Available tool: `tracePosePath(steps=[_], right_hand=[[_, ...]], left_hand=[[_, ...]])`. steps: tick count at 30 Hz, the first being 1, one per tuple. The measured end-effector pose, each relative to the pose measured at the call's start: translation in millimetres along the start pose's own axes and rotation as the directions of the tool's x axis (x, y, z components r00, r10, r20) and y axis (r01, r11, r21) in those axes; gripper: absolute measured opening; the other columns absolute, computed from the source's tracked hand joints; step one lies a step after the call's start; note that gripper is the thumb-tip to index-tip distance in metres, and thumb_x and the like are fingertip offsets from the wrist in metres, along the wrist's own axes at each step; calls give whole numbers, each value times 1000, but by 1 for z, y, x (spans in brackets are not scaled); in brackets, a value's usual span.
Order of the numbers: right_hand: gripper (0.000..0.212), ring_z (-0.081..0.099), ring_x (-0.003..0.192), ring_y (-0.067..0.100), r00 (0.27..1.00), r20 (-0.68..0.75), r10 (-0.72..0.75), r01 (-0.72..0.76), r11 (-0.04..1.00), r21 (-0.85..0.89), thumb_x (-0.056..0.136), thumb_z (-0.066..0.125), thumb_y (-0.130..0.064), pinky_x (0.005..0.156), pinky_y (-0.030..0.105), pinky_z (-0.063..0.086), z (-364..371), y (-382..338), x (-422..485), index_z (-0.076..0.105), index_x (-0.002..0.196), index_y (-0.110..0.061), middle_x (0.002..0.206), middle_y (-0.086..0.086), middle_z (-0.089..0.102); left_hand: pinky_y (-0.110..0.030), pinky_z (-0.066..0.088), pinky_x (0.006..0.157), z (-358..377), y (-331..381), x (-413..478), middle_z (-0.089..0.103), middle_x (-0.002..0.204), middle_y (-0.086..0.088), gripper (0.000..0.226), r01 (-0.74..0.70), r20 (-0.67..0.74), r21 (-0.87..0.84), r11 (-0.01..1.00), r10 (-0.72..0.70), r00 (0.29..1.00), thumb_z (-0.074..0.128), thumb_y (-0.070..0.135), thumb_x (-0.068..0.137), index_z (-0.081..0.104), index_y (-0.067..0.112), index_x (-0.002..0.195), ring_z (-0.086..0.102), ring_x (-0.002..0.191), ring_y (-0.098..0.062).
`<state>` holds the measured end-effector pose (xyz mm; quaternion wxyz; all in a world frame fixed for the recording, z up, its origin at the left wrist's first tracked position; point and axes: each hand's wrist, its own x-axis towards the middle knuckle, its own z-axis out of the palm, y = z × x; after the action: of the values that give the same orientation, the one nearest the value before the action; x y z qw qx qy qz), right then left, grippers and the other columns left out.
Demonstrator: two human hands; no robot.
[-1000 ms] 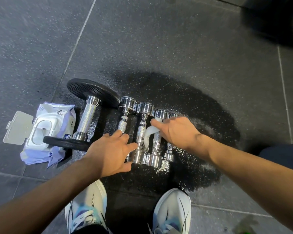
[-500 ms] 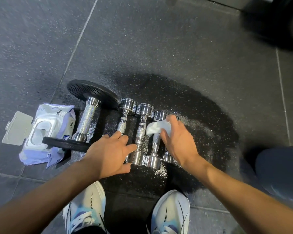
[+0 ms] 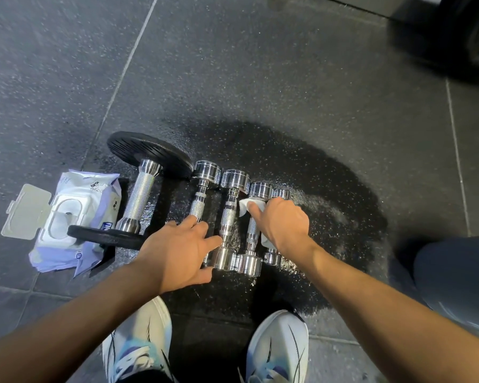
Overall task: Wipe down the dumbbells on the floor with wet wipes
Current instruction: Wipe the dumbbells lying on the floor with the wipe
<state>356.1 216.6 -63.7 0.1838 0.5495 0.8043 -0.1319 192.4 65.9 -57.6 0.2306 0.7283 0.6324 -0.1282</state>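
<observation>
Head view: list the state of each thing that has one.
wipes pack, lid open.
wet wipe, crumpled, pressed on the fourth dumbbell.
right hand, holds the wet wipe.
left hand, open, resting on the second dumbbell.
floor, wet in a dark patch.

- Your right hand [image 3: 282, 226] now lies over the smallest dumbbell [image 3: 280, 193], no longer stretched across the handles.
- The wet wipe [image 3: 249, 206] is bunched under your index finger by the neighbouring dumbbell [image 3: 260, 189], at its far head (a second ago it hung lower down).
</observation>
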Motion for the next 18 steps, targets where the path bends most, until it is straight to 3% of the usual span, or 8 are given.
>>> tracePosePath(steps=[1, 3, 4, 7, 9, 11, 14, 18], right_hand=[[60, 43, 48, 12, 999, 22, -39, 40, 997, -59, 103, 38, -61, 40, 26, 31, -1, 2, 0, 60, 98, -6, 62, 2, 48], [35, 45, 53, 13, 993, 87, -83, 84, 996, -13, 105, 54, -33, 40, 25, 39, -5, 1, -9, 49, 128, -8, 72, 9, 42], [33, 45, 55, 13, 987, 148, -65, 58, 997, 53, 104, 56, -23, 45, 27, 46, -3, 1, -13, 44, 133, -14, 76, 10, 39], [19, 42, 51, 13, 966, 250, 72, -139, 954, 265, 104, 53, -25, 44, 30, 46, 11, 2, -16, 50, 118, -12, 72, 8, 40], [36, 41, 42, 13, 969, 222, 106, -182, 915, 359, 100, 57, -38, 37, 22, 35, 16, 4, -17, 56, 91, -3, 63, 3, 48], [49, 42, 40, 12, 965, 217, 149, -229, 881, 415, 96, 57, -52, 37, 17, 32, 10, 2, -10, 52, 71, -10, 56, -2, 51], [52, 44, 43, 14, 972, 151, 181, -233, 831, 505, 97, 58, -53, 36, 18, 31, 2, -1, 6, 50, 65, -13, 57, -1, 52], [38, 56, 73, 24, 955, 262, 142, -274, 761, 588, 94, 60, -50, 61, 31, 48, 12, -3, 5, 52, 72, -20, 77, 4, 58]], left_hand=[[-42, 44, 98, 0, 0, 0, 46, 139, -1, 62, 0, 3, 1, 1000, 0, 1000, 39, 64, 94, 33, 33, 148, 37, 127, -22], [-42, 44, 98, 0, 0, 0, 46, 138, 0, 62, 1, 1, 3, 1000, -1, 1000, 39, 64, 94, 34, 33, 148, 37, 126, -22], [-43, 44, 98, 0, 0, 0, 46, 138, 0, 62, -1, 0, 3, 1000, 1, 1000, 39, 64, 94, 34, 33, 147, 38, 126, -22], [-43, 45, 96, 0, 0, 0, 47, 136, 0, 61, -2, -1, 4, 1000, 2, 1000, 39, 64, 94, 35, 33, 146, 38, 125, -22], [-43, 45, 96, 1, 0, 0, 48, 134, 0, 61, -4, -8, 8, 1000, 4, 1000, 40, 64, 93, 36, 32, 145, 39, 124, -22], [-43, 45, 96, 2, 0, -1, 48, 134, 0, 61, -1, -10, 12, 1000, 1, 1000, 40, 64, 94, 37, 32, 145, 39, 123, -21], [-43, 44, 98, 1, 0, -1, 47, 135, 0, 61, -1, -5, 7, 1000, 1, 1000, 40, 64, 94, 35, 32, 146, 39, 124, -21], [-43, 44, 99, -1, 1, -1, 47, 135, 0, 61, -3, -8, 2, 1000, 3, 1000, 41, 64, 94, 36, 32, 145, 39, 124, -21]])
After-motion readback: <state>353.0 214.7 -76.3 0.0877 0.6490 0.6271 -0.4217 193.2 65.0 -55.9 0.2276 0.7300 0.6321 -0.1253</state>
